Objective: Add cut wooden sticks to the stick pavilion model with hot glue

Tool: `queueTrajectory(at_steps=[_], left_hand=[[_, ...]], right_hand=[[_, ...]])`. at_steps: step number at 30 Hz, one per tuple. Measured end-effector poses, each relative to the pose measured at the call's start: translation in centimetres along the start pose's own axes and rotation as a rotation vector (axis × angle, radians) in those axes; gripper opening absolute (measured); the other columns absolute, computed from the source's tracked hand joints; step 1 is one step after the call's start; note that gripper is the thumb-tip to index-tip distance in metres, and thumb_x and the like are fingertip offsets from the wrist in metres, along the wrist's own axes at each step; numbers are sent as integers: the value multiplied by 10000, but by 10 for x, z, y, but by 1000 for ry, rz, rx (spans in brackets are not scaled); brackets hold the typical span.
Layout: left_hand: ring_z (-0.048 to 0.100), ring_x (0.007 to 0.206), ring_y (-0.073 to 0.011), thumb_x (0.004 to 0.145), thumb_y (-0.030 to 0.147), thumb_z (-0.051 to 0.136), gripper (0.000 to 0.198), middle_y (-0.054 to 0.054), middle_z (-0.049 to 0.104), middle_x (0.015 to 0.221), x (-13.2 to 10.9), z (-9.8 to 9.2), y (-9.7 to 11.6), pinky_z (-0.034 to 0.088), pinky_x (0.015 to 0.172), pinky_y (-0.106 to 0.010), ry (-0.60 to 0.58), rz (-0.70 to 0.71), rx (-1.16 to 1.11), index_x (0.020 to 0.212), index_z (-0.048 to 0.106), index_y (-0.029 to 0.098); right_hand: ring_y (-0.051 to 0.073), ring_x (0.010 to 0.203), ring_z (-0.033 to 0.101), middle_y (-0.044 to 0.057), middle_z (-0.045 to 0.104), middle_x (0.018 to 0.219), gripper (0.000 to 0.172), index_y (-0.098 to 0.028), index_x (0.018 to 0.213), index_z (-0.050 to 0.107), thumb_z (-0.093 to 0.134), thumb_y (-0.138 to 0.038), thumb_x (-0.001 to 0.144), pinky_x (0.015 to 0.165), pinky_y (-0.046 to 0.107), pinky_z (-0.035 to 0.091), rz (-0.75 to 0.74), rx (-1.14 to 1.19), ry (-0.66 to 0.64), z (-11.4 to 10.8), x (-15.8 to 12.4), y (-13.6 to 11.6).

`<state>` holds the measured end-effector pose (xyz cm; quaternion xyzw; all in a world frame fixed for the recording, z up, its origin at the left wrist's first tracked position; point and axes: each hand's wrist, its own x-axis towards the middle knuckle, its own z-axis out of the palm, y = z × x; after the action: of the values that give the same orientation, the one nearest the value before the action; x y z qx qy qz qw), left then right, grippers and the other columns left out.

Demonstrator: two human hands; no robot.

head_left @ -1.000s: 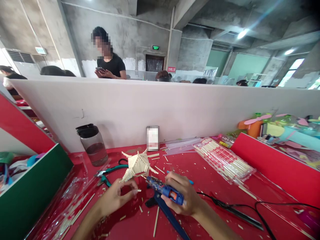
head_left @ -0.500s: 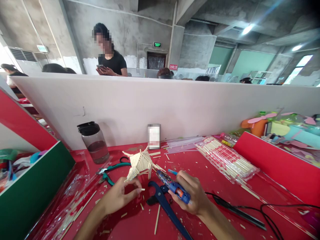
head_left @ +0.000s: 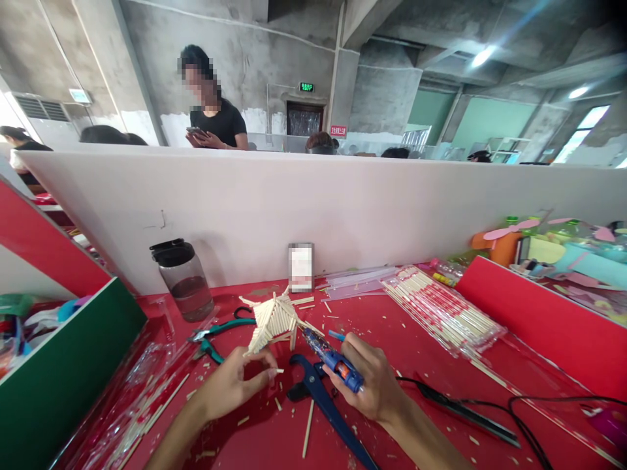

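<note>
My left hand (head_left: pixel 240 385) pinches a short piece of wooden stick (head_left: pixel 279 371) between thumb and finger, low on the near side of a small pagoda-like roof (head_left: pixel 274 321) built of pale sticks. The roof has upturned corners. In my right hand (head_left: pixel 367 378) is a blue hot glue gun (head_left: pixel 337 365), its nozzle pointing up and left, close to the roof's right corner. Dark blue cutters (head_left: pixel 323 405) lie on the table between my hands. Teal-handled pliers (head_left: pixel 223 328) rest behind my left hand, partly hidden by the roof.
A dark bottle (head_left: pixel 185 281) and a phone (head_left: pixel 300 267) stand by the white partition (head_left: pixel 343 209). Bagged sticks (head_left: pixel 441 310) lie at right, near a black cable (head_left: pixel 519 408). Green (head_left: pixel 73 372) and red (head_left: pixel 539 326) panels flank the red table (head_left: pixel 392 444), which is strewn with stick scraps.
My right hand and the glue gun have shifted slightly left, with the nozzle nearer the roof. My left hand holds almost still.
</note>
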<state>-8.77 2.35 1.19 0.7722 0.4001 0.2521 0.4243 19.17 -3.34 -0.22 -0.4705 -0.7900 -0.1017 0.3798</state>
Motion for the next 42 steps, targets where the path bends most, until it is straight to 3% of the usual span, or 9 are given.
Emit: queueTrajectory(at_steps=[8, 16, 20, 23, 26, 30, 42], left_hand=[[623, 774, -230, 900, 479, 610, 323, -54, 729, 785, -1, 0, 5, 462, 738, -314, -6, 8, 46, 807, 738, 198], [626, 780, -232, 909, 492, 603, 330, -63, 735, 807, 1, 0, 4, 470, 720, -305, -25, -13, 32, 826, 724, 197], [621, 784, -233, 908, 494, 605, 339, -69, 733, 821, 0, 0, 3, 469, 710, -306, -28, -2, 22, 819, 720, 188], [621, 785, -225, 926, 495, 581, 352, -69, 728, 817, 0, 0, 3, 471, 726, -306, -45, 4, 33, 837, 710, 179], [623, 801, -222, 928, 502, 575, 367, -69, 724, 816, 0, 0, 3, 470, 746, -305, -44, 3, 51, 840, 704, 170], [623, 805, -223, 924, 504, 575, 376, -71, 731, 815, 0, 0, 3, 470, 745, -307, -37, 7, 57, 836, 712, 165], [628, 795, -218, 926, 500, 573, 379, -71, 746, 818, 0, 0, 5, 470, 730, -306, -46, 20, 66, 844, 725, 162]], right_hand=[[162, 606, 526, 23, 553, 721, 257, -234, 772, 498, 547, -395, 967, 556, 269, 366, 31, -11, 0, 6, -3, 3], [163, 598, 519, 19, 527, 715, 254, -233, 746, 475, 554, -377, 941, 546, 273, 368, -1, 67, -87, 0, -2, 5], [182, 710, 593, 55, 597, 847, 138, -208, 920, 556, 551, -344, 946, 632, 272, 448, -12, 150, -106, -7, 1, 5], [183, 770, 617, 70, 616, 931, 153, -202, 1049, 568, 557, -322, 954, 678, 267, 472, -8, 184, -106, -9, 2, 5], [173, 742, 593, 58, 589, 898, 116, -213, 936, 549, 557, -325, 964, 659, 263, 458, -1, 168, -74, -7, 0, 6], [164, 686, 539, 29, 520, 812, 198, -225, 836, 480, 539, -346, 982, 607, 259, 421, 47, 150, -60, -2, -3, 7], [158, 661, 529, 12, 500, 773, 249, -230, 801, 465, 502, -369, 1004, 598, 253, 413, 92, 141, -65, 3, -3, 2]])
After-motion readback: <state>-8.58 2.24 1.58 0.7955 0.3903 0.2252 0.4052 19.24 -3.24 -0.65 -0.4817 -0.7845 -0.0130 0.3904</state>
